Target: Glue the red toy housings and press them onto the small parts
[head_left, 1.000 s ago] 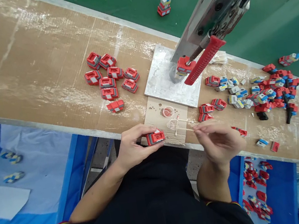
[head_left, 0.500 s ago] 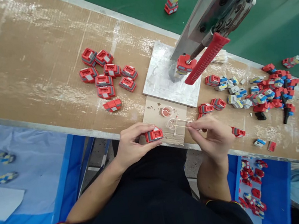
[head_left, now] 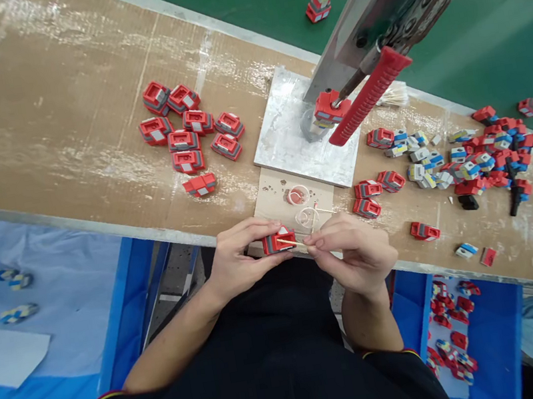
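Observation:
My left hand is closed round a red and grey plastic toy part, its hollow side facing up. Between the fingertips of my right hand is a thin wooden stick. The stick's tip reaches into the recess of the toy part; whether it touches the bottom I cannot tell. Just beyond my hands, two small clear cups sit on a piece of cardboard, the nearer one partly behind the right fingers. Another stick lies beside them.
A press with a red handle stands on a metal plate, with a red part under it. Red and grey parts lie at left. Mixed toy pieces are heaped at right. Blue bins flank me below the table edge.
My right hand has moved left, bringing the stick from the nearer cup to the toy part. My left hand still holds the part, in nearly the same place.

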A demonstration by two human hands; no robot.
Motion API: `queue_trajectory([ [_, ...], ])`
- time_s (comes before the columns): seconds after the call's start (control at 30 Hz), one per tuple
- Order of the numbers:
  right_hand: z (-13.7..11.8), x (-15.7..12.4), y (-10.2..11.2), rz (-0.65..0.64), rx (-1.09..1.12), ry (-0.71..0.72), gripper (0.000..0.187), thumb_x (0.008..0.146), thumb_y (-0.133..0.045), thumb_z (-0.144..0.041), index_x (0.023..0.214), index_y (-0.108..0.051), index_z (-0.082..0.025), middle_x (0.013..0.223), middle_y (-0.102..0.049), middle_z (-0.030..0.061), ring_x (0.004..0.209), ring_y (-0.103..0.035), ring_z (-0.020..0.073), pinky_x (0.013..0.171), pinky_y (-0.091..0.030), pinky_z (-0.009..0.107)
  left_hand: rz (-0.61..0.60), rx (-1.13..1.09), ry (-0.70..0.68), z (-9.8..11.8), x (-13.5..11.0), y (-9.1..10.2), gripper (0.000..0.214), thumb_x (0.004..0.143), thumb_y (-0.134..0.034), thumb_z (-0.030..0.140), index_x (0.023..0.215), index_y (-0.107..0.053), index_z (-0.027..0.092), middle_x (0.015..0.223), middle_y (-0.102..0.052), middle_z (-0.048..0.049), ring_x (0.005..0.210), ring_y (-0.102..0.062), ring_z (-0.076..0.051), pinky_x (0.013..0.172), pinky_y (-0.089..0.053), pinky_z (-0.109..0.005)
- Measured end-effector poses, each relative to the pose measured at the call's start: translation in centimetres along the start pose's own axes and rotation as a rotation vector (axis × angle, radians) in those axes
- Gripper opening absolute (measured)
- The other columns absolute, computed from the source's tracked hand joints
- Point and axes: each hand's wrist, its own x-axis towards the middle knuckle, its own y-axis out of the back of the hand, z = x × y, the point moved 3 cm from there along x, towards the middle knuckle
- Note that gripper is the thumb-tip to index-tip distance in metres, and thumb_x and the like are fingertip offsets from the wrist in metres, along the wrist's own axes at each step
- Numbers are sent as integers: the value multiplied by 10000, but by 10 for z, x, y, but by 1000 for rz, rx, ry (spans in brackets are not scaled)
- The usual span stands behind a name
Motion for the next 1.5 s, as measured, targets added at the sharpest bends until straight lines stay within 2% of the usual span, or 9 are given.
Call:
queue_trajectory([
  [0.17,-3,-2,2,-24,12,36,187,901,-745,-43,943,-705,-221,780,-818,28,644,-755,172,577,-590,297,6,-2,51,-1,0,1,322,783,-963,304,1070,-842,223,991,-851,-102,883,-824,-228,826,-680,-311],
  [0.33,10,-7,28,82,-106,-46,235,876,-760,-25,947,-731,-247,786,-803,8,680,-747,181,611,-576,316,10,19,73,-2,-1,3,317,775,-967,296,1056,-844,215,980,-851,-99,856,-819,-220,806,-679,-305],
  [0.5,36,-6,27,-157,-383,-92,178,929,-733,-73,897,-723,-248,800,-797,2,685,-701,165,634,-557,302,3,44,46,-4,-2,4,317,789,-955,259,1079,-837,205,989,-847,-94,874,-821,-214,824,-674,-296],
  [0.67,44,-6,20,-297,-401,-69,144,970,-693,-119,894,-720,-238,777,-773,12,681,-696,164,624,-554,294,-11,68,25,-4,-2,3,331,798,-946,219,1105,-826,195,1021,-845,-98,908,-823,-213,850,-673,-290],
  [0.73,37,-6,25,-262,-368,-82,160,946,-709,-94,894,-714,-245,774,-773,3,664,-692,163,611,-546,296,-11,75,18,-4,-2,3,334,800,-944,218,1111,-825,197,1035,-845,-103,921,-826,-217,857,-676,-293],
  [0.87,14,-5,33,-11,-203,-28,234,872,-742,-14,917,-711,-241,766,-791,-7,649,-727,166,612,-557,305,-14,100,-7,-3,-1,2,319,813,-930,196,1114,-821,200,1055,-845,-106,947,-830,-224,874,-685,-308],
  [0.93,5,-5,28,53,-111,30,232,861,-749,-12,935,-714,-229,767,-804,3,633,-741,167,585,-559,300,-19,105,-22,-2,-1,0,318,821,-923,192,1122,-821,205,1067,-845,-107,957,-832,-227,881,-688,-315],
  [1.17,2,-4,4,-2,-12,57,207,881,-746,-33,950,-708,-224,776,-818,18,627,-754,170,566,-586,293,-23,113,-57,0,-1,-2,283,867,-884,195,1141,-815,202,1089,-842,-108,981,-831,-220,892,-687,-304],
  [1.5,1,-4,8,-52,-66,60,193,897,-736,-36,914,-703,-225,764,-812,18,625,-747,167,551,-588,293,-25,134,-60,3,-1,1,300,852,-894,175,1139,-814,203,1090,-842,-99,982,-831,-213,897,-687,-296],
])
